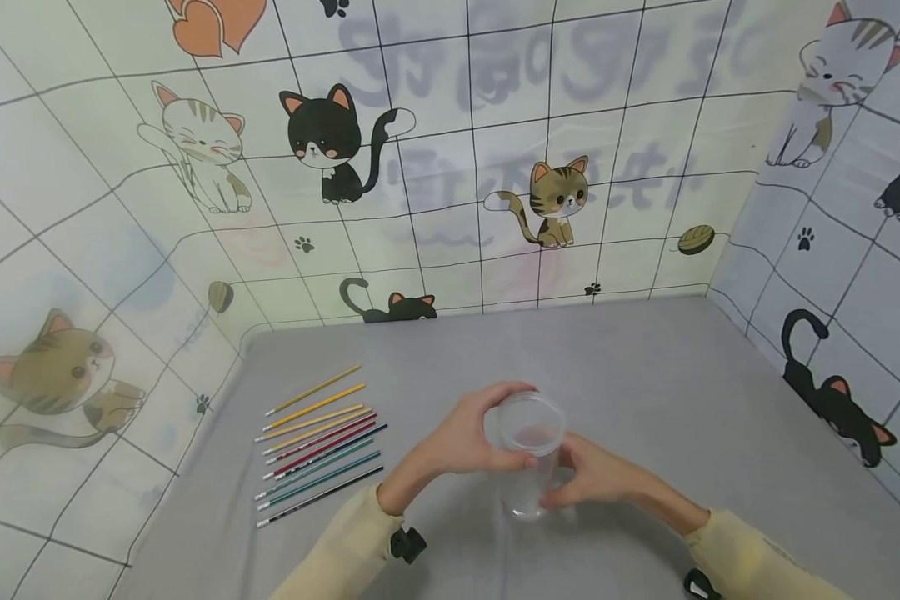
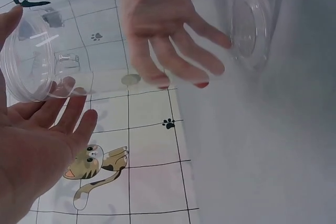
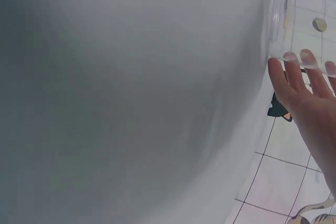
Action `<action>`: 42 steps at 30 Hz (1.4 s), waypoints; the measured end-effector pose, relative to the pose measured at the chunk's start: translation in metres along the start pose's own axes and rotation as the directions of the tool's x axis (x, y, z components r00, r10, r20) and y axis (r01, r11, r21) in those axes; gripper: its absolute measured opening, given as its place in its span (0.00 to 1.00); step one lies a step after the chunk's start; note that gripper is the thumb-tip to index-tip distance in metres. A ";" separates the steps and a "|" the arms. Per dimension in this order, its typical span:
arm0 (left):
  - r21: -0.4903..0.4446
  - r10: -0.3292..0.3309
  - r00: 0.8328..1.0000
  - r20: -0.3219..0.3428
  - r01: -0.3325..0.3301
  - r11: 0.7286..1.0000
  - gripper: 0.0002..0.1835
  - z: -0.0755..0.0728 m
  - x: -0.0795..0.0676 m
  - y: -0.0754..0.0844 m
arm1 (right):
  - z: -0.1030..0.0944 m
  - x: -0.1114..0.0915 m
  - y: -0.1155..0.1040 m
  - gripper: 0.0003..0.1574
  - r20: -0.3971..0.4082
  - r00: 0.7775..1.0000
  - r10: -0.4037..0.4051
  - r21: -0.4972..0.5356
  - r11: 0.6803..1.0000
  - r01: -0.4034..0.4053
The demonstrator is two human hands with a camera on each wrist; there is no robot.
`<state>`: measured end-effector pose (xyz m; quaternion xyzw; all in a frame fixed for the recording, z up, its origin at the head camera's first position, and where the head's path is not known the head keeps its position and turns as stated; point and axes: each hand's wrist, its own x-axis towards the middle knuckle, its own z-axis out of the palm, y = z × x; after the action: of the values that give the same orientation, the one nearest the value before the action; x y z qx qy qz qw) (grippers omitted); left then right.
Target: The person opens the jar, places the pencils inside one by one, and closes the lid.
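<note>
A clear plastic cup (image 1: pixel 531 437) stands between the two hands over the grey tabletop (image 1: pixel 622 367), its wide, ridged rim uppermost and its narrower base below. The left hand (image 1: pixel 468 433) grips it high up, the thumb across the near side just under the rim and the fingers reaching round the far side; the left wrist view shows those fingertips set slightly apart against the plastic. The right hand (image 1: pixel 600 471) holds the cup lower down, thumb on the near side close to the base and fingers behind, spread apart and visible through the clear wall. Whether the base touches the tabletop or hangs just above it is hard to tell, since the plastic is so transparent

To the left of the hands, well apart from the cup, a row of pencils (image 1: pixel 321 447) lies slanted and roughly parallel: yellow ones at the far end, then red, then teal and dark ones nearer the person. Pale yellow sleeves (image 1: pixel 345 550) cover both forearms, and a black fastening (image 1: pixel 408 544) sits by the left wrist. Behind the table rises a white gridded backdrop (image 1: pixel 442 183) printed with cartoon cats, among them a black-and-white one (image 1: pixel 322 137) and a brown tabby (image 1: pixel 558 196)
</note>
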<state>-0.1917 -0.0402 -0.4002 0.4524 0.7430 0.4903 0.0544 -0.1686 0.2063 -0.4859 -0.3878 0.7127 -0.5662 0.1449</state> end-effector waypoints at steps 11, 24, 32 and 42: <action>-0.024 -0.093 0.984 -0.152 0.091 0.996 0.37 0.003 -0.003 -0.005 | 0.009 0.017 0.007 0.40 -0.112 0.992 -0.052 -0.178 0.984 0.031; -0.052 -0.174 0.908 -0.382 0.167 0.985 0.36 0.025 -0.006 0.002 | 0.031 0.021 0.004 0.37 -0.304 0.953 -0.003 -0.284 0.955 -0.087; -0.004 -0.180 0.793 -0.581 0.219 0.976 0.34 0.045 -0.002 0.007 | 0.049 0.028 0.001 0.30 -0.468 0.883 0.023 -0.317 0.929 -0.192; 0.015 -0.255 0.750 -0.610 0.333 0.943 0.40 0.045 0.005 0.005 | 0.055 0.036 0.001 0.47 -0.559 0.829 0.003 -0.365 0.897 -0.249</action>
<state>-0.1679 -0.0052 -0.4174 0.1534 0.8119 0.5468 -0.1351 -0.1570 0.1422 -0.4961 -0.1836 0.8538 -0.4738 -0.1132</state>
